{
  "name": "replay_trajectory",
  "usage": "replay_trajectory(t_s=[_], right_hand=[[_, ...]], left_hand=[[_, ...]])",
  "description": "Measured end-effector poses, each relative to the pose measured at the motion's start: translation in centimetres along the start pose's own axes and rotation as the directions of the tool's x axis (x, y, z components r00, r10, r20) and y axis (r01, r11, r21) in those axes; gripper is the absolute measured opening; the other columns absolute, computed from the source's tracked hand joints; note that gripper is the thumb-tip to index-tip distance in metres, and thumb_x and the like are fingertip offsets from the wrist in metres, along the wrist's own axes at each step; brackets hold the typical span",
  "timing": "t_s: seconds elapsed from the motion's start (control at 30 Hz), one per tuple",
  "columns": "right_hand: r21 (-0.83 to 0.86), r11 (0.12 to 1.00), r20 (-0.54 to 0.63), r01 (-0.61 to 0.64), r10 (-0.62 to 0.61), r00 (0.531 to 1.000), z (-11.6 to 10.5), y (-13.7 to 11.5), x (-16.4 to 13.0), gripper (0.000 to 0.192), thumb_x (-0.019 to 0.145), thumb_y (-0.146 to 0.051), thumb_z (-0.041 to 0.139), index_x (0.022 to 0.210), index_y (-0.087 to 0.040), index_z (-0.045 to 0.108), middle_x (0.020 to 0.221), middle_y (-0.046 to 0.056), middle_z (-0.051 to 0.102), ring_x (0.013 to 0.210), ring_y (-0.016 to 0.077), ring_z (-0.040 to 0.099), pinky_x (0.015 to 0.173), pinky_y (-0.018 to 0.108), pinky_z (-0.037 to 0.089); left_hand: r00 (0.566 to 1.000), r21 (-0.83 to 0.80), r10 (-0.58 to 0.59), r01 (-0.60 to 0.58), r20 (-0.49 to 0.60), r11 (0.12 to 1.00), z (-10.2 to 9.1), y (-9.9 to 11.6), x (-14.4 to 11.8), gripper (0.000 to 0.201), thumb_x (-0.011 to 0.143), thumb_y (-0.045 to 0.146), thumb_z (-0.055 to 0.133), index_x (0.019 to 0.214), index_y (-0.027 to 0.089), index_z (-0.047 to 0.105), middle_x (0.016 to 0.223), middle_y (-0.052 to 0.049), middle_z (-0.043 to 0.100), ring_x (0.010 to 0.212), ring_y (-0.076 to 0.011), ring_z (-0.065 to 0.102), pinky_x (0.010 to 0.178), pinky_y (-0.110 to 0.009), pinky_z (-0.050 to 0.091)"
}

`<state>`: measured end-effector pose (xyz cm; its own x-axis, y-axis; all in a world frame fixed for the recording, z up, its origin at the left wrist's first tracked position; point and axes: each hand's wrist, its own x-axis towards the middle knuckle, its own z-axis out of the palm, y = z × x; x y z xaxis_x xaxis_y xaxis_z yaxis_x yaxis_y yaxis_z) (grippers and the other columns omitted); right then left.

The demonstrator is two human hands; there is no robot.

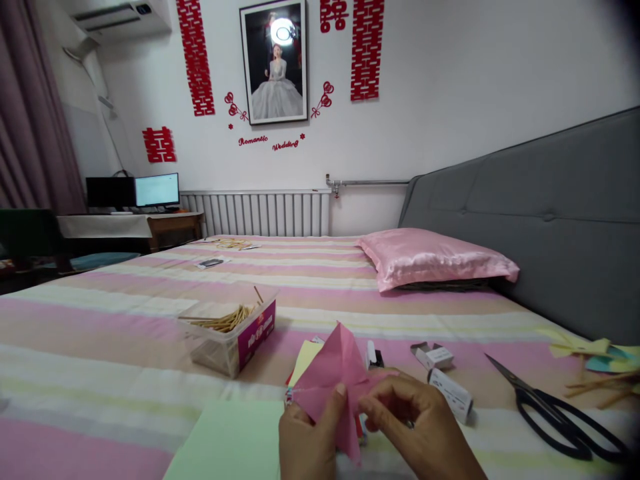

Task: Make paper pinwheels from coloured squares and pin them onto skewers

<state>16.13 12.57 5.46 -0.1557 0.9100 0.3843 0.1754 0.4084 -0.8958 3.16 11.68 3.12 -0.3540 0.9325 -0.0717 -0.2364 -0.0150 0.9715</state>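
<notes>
A folded pink paper pinwheel (pixel 345 360) is upright near the bed's front edge. My left hand (pixel 313 433) grips it low on its left side, the thumb pressed on the paper. My right hand (pixel 415 417) is closed in a pinch against the pinwheel's right side; whatever lies between those fingertips is too small or hidden to make out. Behind the pinwheel, a stack of coloured paper (pixel 305 360) shows in part. A pale green sheet (pixel 235 440) lies flat to the left of my left hand.
Left of centre stands a clear plastic box (pixel 215 353) of thin wooden sticks (pixel 225 320). On the right are a small white box (pixel 434 355), a white roll-shaped item (pixel 450 395), black-handled scissors (pixel 555 417) and finished-looking paper pinwheels (pixel 580 345). A pink pillow (pixel 440 260) rests by the headboard.
</notes>
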Motion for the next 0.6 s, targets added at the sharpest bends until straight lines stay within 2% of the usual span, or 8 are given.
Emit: replay_trajectory(t_s=[0.13,0.4,0.6], right_hand=[[0.045,0.999,-0.069,-0.012,0.015,0.998,0.07,-0.01,0.06,0.029,0.073,-0.040,0.062,0.057,-0.017,0.064,0.090,0.011,0.065,0.087,0.0242,0.062,0.058,0.024,0.050],[0.003,0.996,-0.054,-0.093,0.093,0.994,-0.11,0.07,0.20,0.031,0.072,-0.043,0.063,0.055,-0.017,0.062,0.097,0.012,0.063,0.091,0.0265,0.062,0.061,0.026,0.051],[-0.043,0.995,-0.052,-0.086,0.084,0.995,-0.41,0.11,0.36,0.029,0.073,-0.042,0.063,0.056,-0.018,0.065,0.097,0.012,0.065,0.100,0.0278,0.058,0.063,0.025,0.050]], left_hand=[[0.998,0.063,0.063,-0.063,-0.004,0.996,0.45,0.46,-0.35,0.031,0.056,0.044,0.072,0.057,0.013,0.068,0.054,-0.005,0.065,0.056,-0.0186,0.056,0.053,-0.027,0.045],[0.991,0.122,0.133,-0.137,0.033,0.983,0.86,0.38,-0.48,0.032,0.061,0.045,0.067,0.061,0.013,0.070,0.056,-0.007,0.069,0.057,-0.0221,0.060,0.054,-0.028,0.046],[0.987,0.223,0.158,-0.152,-0.007,0.963,0.92,0.21,-0.57,0.033,0.061,0.048,0.067,0.057,0.015,0.069,0.049,-0.005,0.066,0.055,-0.0226,0.061,0.056,-0.029,0.047]])
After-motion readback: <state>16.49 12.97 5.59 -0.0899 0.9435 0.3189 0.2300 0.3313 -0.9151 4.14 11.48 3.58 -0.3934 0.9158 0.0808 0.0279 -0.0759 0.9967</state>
